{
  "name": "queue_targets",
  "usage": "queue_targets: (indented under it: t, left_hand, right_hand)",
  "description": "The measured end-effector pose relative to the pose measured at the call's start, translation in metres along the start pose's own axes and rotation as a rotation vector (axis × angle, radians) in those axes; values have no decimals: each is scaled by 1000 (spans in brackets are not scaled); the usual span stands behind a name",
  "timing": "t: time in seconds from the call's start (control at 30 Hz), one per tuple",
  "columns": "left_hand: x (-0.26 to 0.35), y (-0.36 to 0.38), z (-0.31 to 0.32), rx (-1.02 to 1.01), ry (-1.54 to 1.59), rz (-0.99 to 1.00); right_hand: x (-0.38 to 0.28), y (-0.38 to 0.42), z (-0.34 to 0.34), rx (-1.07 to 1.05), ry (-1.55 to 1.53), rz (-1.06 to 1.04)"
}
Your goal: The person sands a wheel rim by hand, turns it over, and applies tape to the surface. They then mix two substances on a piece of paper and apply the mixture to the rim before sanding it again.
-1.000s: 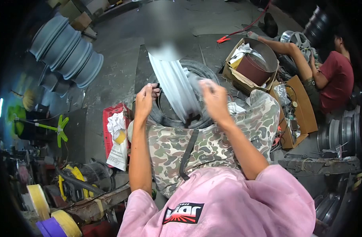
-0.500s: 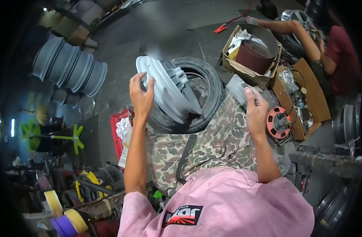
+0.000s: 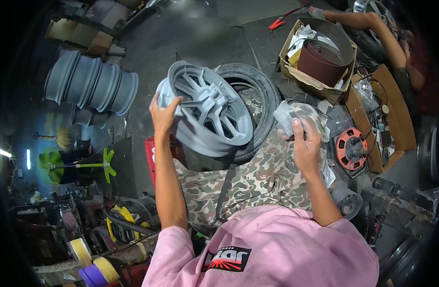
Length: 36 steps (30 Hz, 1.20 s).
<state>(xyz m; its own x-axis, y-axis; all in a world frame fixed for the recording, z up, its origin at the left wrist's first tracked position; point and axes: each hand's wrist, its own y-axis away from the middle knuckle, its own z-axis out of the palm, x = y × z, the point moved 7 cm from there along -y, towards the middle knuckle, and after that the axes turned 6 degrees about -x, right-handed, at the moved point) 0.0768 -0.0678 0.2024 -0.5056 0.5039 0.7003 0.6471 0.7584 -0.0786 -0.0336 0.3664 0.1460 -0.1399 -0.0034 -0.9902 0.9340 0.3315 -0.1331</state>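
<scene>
A grey wheel rim (image 3: 212,107) leans tilted on a black tire (image 3: 265,103) lying on the floor, its spoked face turned up and to the right. My left hand (image 3: 164,115) grips the rim's left edge, thumb over the lip. My right hand (image 3: 306,143) pinches a light grey sheet (image 3: 285,115) beside my right knee, to the right of the tire. Camouflage trousers (image 3: 248,186) cover my legs on the near side of the tire.
A box with brown abrasive rolls (image 3: 320,62), an open carton of parts (image 3: 399,119) and a red reel (image 3: 351,148) stand right. Stacked rims (image 3: 90,81) are left, a red tray (image 3: 150,160) near my left arm. Another person (image 3: 415,71) sits at upper right.
The rim has turned so that its spoked face now shows. My left hand has closed on its edge. The view has shifted slightly, and my right hand still holds the sheet.
</scene>
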Motion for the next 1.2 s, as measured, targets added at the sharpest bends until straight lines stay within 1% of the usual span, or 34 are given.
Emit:
queue_targets:
  t: [0.03,0.07,0.1,0.17,0.2,0.27,0.3,0.37,0.4,0.43,0.47,0.5,0.53,0.57,0.63,0.73,0.8,0.9,0.97,1.0,1.03,1.07,1.1,1.13,1.17,1.2]
  left_hand:
    - [-19,4,-6,-45,170,-117]
    - [-18,18,-13,-76,328,-252]
    - [-47,15,-17,-35,473,-288]
    - [-105,2,-25,54,554,-233]
    - [-114,7,-27,111,586,-240]
    - [-130,12,-26,202,652,-265]
    - [-137,11,-28,214,652,-274]
    - [-155,11,-25,214,791,-347]
    - [-160,11,-22,222,806,-344]
    - [-164,10,-22,223,801,-335]
    - [-154,17,-23,206,779,-361]
    - [-143,23,-24,187,758,-386]
    - [-146,24,-25,194,763,-390]
    - [-148,22,-24,178,757,-379]
    - [-153,18,-23,168,759,-367]
    - [-166,16,-24,184,726,-365]
    - [-179,14,-24,165,689,-439]
    - [-190,8,-23,93,643,-474]
    - [-181,7,-21,75,669,-457]
    - [-173,7,-26,87,583,-421]
    - [-166,6,-32,105,503,-384]
    - [-160,5,-39,76,359,-361]
    - [-166,5,-40,81,372,-364]
    - [-177,5,-39,65,307,-364]
    - [-189,5,-37,51,244,-368]
    - [-202,5,-39,91,244,-354]
  right_hand:
    - [-5,0,-1,26,116,-36]
    - [-30,-2,0,42,347,-204]
    - [-31,-3,3,18,345,-205]
    - [-27,-6,9,-48,389,-158]
    - [-32,-7,12,-37,453,-207]
    - [-32,-8,19,-66,455,-228]
    - [-32,-9,23,-76,461,-240]
    - [-31,-8,32,-106,462,-258]
    - [-28,-9,37,-128,463,-241]
    - [-25,-10,42,-146,465,-223]
    - [-24,-11,47,-159,464,-225]
    - [-25,-10,53,-165,468,-278]
    - [-28,-10,58,-169,474,-333]
    - [-29,-10,61,-175,477,-340]
    - [-28,-10,67,-240,456,-300]
    - [-26,-11,68,-257,458,-296]
    - [-27,-11,66,-252,463,-294]
    - [-24,-14,57,-241,428,-241]
    - [1,-30,49,-217,275,88]
    - [-7,-46,54,-235,104,164]
    - [-23,-69,59,-270,246,-21]
    - [-37,-92,68,-310,388,-211]
    - [-33,-113,80,-368,412,-253]
    - [-31,-131,93,-410,499,-205]
    - [-20,-150,108,-447,580,-212]
    - [2,-167,126,-483,662,-222]
